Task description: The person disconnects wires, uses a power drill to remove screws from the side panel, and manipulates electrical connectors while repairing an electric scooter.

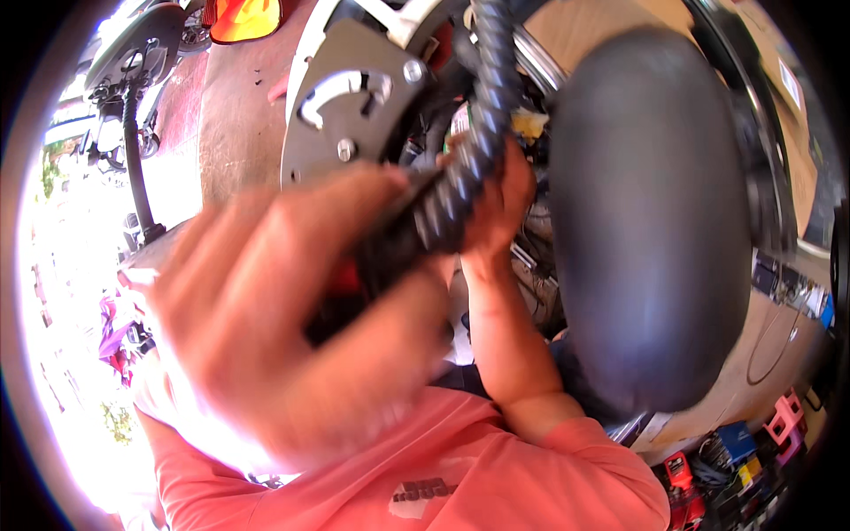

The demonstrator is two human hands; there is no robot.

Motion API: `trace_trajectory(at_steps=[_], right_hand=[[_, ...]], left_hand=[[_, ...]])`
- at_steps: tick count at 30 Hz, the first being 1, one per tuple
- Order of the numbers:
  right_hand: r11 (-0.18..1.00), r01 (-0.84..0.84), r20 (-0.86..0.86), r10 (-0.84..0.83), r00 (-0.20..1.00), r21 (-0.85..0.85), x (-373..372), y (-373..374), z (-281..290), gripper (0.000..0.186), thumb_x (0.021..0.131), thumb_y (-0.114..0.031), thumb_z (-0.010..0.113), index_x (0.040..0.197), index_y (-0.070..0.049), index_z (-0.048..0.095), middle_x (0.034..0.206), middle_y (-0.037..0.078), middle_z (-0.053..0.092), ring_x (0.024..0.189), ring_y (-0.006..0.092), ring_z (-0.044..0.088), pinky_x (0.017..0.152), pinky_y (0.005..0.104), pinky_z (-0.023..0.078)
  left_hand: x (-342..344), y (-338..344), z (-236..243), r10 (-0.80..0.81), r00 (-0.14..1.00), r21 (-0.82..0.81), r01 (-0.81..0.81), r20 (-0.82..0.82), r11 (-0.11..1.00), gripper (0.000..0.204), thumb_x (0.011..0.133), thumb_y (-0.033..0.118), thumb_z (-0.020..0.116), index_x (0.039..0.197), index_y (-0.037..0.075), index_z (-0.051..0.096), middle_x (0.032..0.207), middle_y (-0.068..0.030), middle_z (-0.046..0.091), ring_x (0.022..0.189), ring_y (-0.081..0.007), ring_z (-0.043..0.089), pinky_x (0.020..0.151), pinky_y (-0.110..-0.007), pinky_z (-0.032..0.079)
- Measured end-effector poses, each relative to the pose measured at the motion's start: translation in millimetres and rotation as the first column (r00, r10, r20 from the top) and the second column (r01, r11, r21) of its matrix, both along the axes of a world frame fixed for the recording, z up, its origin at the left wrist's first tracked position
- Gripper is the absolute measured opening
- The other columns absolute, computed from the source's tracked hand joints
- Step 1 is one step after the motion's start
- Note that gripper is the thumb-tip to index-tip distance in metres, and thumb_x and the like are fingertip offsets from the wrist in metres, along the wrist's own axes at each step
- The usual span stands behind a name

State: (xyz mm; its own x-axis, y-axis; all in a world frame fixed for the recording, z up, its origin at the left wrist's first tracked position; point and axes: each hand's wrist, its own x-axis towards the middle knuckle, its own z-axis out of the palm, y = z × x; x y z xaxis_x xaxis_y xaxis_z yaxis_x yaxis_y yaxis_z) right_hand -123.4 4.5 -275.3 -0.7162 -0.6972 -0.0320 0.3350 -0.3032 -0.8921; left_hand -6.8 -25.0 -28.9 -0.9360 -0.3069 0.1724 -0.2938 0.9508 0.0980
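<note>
Large and blurred in front of the view, my left hand (pixel 257 301) curls around a black part with some red on it (pixel 381 261). A black spiral-ribbed tube (pixel 491 88) runs from the top edge down to that part. Behind the tube, my right hand (pixel 509 199) reaches in among the vehicle's inner parts; its fingers are largely hidden, so what it touches does not show. A grey slotted metal plate (pixel 341 111) with bolts lies beyond my left hand. To the right of my right forearm is a smooth black padded seat (pixel 651 221).
A scooter-like vehicle (pixel 133 53) stands at the upper left, beside an orange-and-yellow item (pixel 246 18). At the lower right lie a red tool (pixel 680 473), a blue box (pixel 737 440) and a pink plastic piece (pixel 784 416). A thin cable (pixel 770 363) loops on the floor.
</note>
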Motion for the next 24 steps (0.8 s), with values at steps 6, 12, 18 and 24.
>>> trace_trajectory(at_steps=[6, 12, 18, 24], right_hand=[[0.997, 0.074, -0.38, -0.059, 0.923, 0.025, -2, -23, 6, 0.045, 0.114, -0.04, 0.054, 0.104, -0.002, 0.076, 0.092, 0.008, 0.076, 0.085, 0.0179, 0.069, 0.08, 0.0354, 0.055], [0.989, -0.035, -0.381, 0.087, 0.92, 0.141, -10, 3, 54, 0.037, 0.114, -0.024, 0.05, 0.136, 0.002, 0.065, 0.126, 0.02, 0.073, 0.123, 0.0315, 0.068, 0.107, 0.0415, 0.05], [0.98, -0.017, -0.37, 0.09, 0.925, 0.196, 4, -19, 68, 0.048, 0.111, -0.037, 0.043, 0.119, -0.001, 0.073, 0.119, 0.025, 0.075, 0.108, 0.0367, 0.071, 0.099, 0.044, 0.052], [0.976, -0.101, -0.501, 0.187, 0.845, 0.195, -7, -17, 58, 0.055, 0.109, -0.041, 0.039, 0.109, 0.001, 0.074, 0.12, 0.028, 0.073, 0.114, 0.0431, 0.069, 0.101, 0.0485, 0.05]], left_hand=[[2, 8, 20, 0.042, 0.996, 0.097, -0.049, 0.073, 0.994, 0.016, 0.093, 0.011, 0.075, 0.101, -0.003, 0.072, 0.115, -0.0246, 0.07, 0.096, -0.039, 0.073, 0.083, -0.039, 0.056], [-1, 18, 17, 0.055, 0.998, 0.145, -0.059, 0.033, 0.988, 0.012, 0.095, 0.009, 0.075, 0.1, -0.001, 0.068, 0.115, -0.0156, 0.069, 0.093, -0.0319, 0.068, 0.085, -0.037, 0.053], [-3, 22, 19, 0.089, 0.995, 0.142, -0.096, 0.051, 0.985, 0.014, 0.091, 0.009, 0.075, 0.098, 0.001, 0.067, 0.111, -0.0129, 0.066, 0.092, -0.0339, 0.068, 0.085, -0.039, 0.053], [9, 25, 16, 0.085, 0.996, 0.133, -0.088, 0.024, 0.987, 0.012, 0.088, 0.007, 0.073, 0.096, 0.0, 0.068, 0.116, -0.0141, 0.067, 0.094, -0.0327, 0.07, 0.085, -0.038, 0.054]])
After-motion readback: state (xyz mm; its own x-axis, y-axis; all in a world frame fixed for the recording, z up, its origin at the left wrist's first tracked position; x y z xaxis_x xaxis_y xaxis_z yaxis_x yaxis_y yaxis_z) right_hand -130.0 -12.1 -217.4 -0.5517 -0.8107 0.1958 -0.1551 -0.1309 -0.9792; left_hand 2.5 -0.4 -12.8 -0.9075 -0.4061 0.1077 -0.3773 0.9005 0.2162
